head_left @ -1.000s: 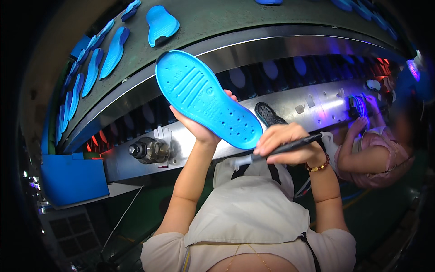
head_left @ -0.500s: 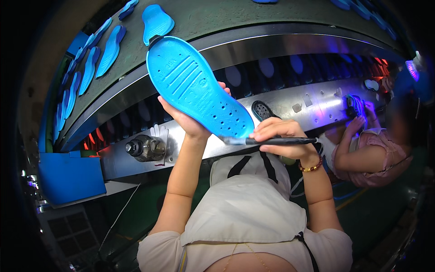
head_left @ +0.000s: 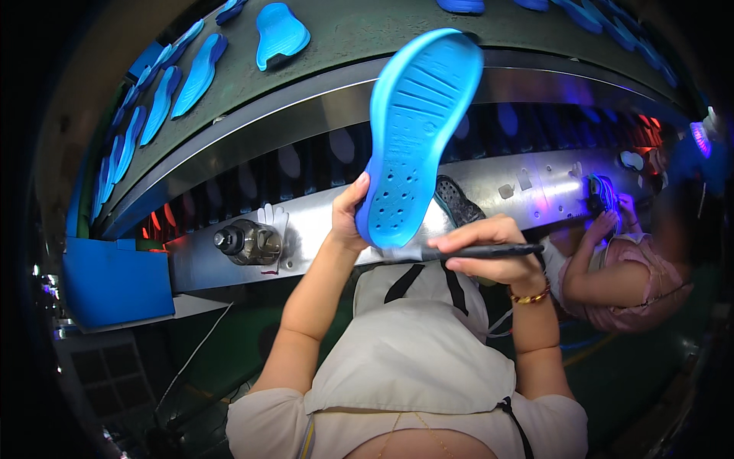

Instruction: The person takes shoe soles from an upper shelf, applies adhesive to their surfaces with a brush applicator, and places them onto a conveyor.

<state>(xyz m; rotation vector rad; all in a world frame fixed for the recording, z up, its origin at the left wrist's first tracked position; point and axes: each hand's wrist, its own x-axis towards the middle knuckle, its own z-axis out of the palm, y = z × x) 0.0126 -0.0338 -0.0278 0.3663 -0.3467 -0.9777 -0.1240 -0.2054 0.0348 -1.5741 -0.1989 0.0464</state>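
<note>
My left hand is closed on the side of a bright blue shoe sole, holding it up with its grooved, holed face toward me. Most of those fingers are hidden behind the sole. Pinched in my right hand is a brush with a dark handle. Its pale bristles meet the sole's lower end, or lie just below it; I cannot tell if they touch. Behind the right hand, a dark sole-like piece with holes rests on the metal ledge.
A green conveyor belt carries several blue soles. Below it runs a metal ledge holding a dark bottle and a white glove. A blue box stands at left. At right, a co-worker handles something under violet light.
The sole has swung more upright and moved right, its top end now farther right. My left hand went right with it. The brush has shifted slightly down and right. Soles on the belt moved right.
</note>
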